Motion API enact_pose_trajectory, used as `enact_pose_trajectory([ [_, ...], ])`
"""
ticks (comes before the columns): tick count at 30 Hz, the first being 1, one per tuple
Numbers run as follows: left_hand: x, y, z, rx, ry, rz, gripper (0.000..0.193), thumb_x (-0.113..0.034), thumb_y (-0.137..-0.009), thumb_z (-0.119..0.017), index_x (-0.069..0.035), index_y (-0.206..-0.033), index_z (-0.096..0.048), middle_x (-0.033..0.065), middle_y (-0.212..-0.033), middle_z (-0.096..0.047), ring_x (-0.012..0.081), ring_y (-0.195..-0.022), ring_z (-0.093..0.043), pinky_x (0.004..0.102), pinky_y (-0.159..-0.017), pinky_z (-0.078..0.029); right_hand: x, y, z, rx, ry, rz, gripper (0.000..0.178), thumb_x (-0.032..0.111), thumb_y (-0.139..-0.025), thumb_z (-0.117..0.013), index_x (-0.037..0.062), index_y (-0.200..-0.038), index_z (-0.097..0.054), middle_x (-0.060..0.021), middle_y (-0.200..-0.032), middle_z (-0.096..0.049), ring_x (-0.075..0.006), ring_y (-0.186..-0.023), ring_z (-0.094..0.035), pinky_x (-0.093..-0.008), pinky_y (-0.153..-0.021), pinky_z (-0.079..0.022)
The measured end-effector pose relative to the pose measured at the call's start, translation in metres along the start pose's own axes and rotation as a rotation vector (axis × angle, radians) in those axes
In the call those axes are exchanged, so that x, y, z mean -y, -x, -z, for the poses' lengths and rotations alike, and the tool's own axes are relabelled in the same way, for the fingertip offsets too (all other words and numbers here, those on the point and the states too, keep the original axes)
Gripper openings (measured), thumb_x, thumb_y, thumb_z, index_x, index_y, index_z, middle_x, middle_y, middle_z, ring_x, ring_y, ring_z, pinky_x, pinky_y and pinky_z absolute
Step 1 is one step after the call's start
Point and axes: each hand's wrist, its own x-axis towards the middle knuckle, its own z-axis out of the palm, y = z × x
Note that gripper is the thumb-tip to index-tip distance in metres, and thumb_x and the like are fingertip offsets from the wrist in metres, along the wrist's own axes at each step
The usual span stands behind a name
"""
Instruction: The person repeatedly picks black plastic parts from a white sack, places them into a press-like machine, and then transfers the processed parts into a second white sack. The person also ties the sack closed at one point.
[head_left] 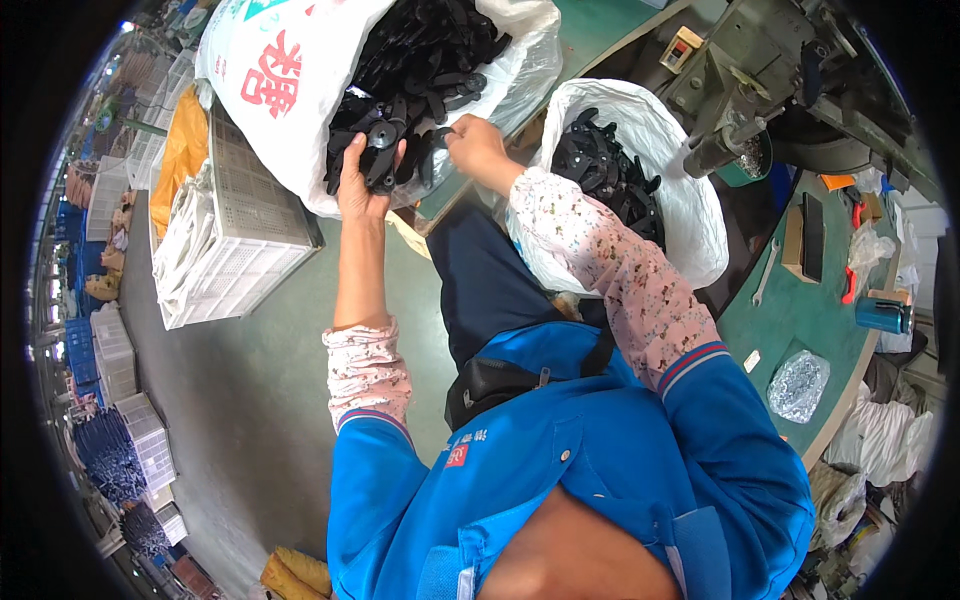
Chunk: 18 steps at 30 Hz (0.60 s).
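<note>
A large white woven sack (270,90) lies open at the top, filled with black flat, elongated metal-looking parts (430,50). Over its mouth, my left hand (362,190) is closed around a small bunch of black parts (382,160), one bearing a round, shiny disc. Just right of it, my right hand (477,147) has its fingers pinched at a dark part (437,140); the fingertips partly hide it. Below my right forearm, a second white sack (690,215) stands open with more black parts (605,165) inside.
A white perforated crate (245,245) with white and yellow sacks stands at left. On the green bench (735,345) at right lie a wrench (766,272) and a clear bag (799,386). A metal machine (760,100) fills the upper right. Stacked crates (145,440) line the far left.
</note>
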Motion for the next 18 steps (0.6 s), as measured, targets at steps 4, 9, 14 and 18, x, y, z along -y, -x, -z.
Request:
enact_pose_trajectory([
  [4, 0.002, 0.002, 0.003, 0.051, 0.053, 0.010, 0.032, -0.011, -0.085, -0.064, 0.000, -0.113, -0.052, 0.0160, -0.111, -0.061, 0.0278, -0.099, -0.062, 0.0441, -0.080, -0.058, 0.001, 0.007, 0.007, -0.077, -0.041, 0.104, 0.026, 0.016, -0.078, -0.063, -0.0003, -0.097, -0.065, -0.0221, -0.089, -0.066, -0.0367, -0.090, -0.063, -0.0401, -0.082, -0.049],
  [9, -0.011, 0.009, -0.009, 0.237, 0.272, 0.065, 0.040, -0.012, -0.087, -0.061, 0.002, -0.122, -0.048, 0.0182, -0.119, -0.058, 0.0284, -0.106, -0.060, 0.0428, -0.084, -0.057, 0.017, 0.014, -0.003, -0.112, 0.345, 0.350, 0.029, 0.012, -0.080, -0.064, -0.0036, -0.104, -0.061, -0.0225, -0.092, -0.065, -0.0376, -0.098, -0.059, -0.0419, -0.081, -0.048],
  [14, -0.005, 0.017, -0.001, 0.198, 0.276, 0.072, 0.038, -0.012, -0.088, -0.061, 0.001, -0.121, -0.049, 0.0184, -0.118, -0.058, 0.0300, -0.108, -0.059, 0.0450, -0.086, -0.056, 0.007, 0.011, -0.006, -0.058, 0.241, 0.261, 0.026, 0.013, -0.079, -0.067, -0.0027, -0.099, -0.061, -0.0205, -0.086, -0.065, -0.0341, -0.092, -0.061, -0.0401, -0.079, -0.049],
  [18, 0.007, 0.029, -0.002, 0.193, 0.224, 0.112, 0.040, -0.014, -0.088, -0.061, 0.002, -0.122, -0.048, 0.0176, -0.121, -0.056, 0.0296, -0.111, -0.057, 0.0455, -0.091, -0.053, 0.011, -0.005, 0.008, -0.191, -0.103, 0.178, 0.022, 0.007, -0.084, -0.064, 0.0015, -0.104, -0.055, -0.0092, -0.076, -0.065, -0.0141, -0.063, -0.064, -0.0282, -0.057, -0.049],
])
